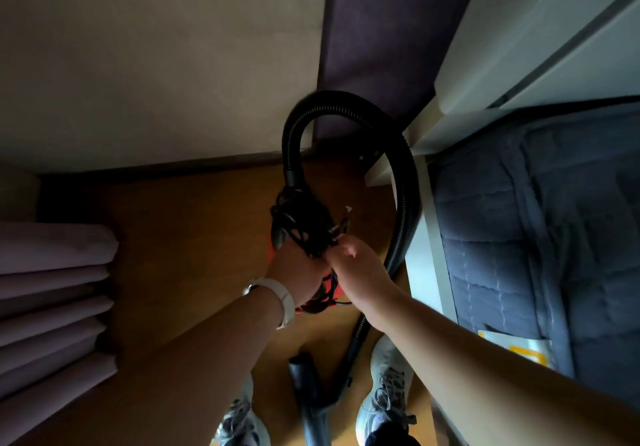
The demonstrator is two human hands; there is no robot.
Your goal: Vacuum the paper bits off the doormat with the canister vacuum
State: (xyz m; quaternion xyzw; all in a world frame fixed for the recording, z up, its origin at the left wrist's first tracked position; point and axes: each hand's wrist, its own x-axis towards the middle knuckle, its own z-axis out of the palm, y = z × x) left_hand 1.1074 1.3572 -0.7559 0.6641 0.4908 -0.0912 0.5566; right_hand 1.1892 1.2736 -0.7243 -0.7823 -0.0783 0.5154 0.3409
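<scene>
Black cord (301, 220) is not yet unwound: our left hand (298, 272) grips it against the red vacuum (337, 290), and our right hand (356, 269) pinches the plug (341, 230). We see no doormat; all vacuuming remains.

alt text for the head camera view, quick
Two hands work at a black cord wound round a red canister vacuum: the left hand grips the vacuum, the right hand pinches the cord's end. A black hose arches above a wooden floor.
</scene>
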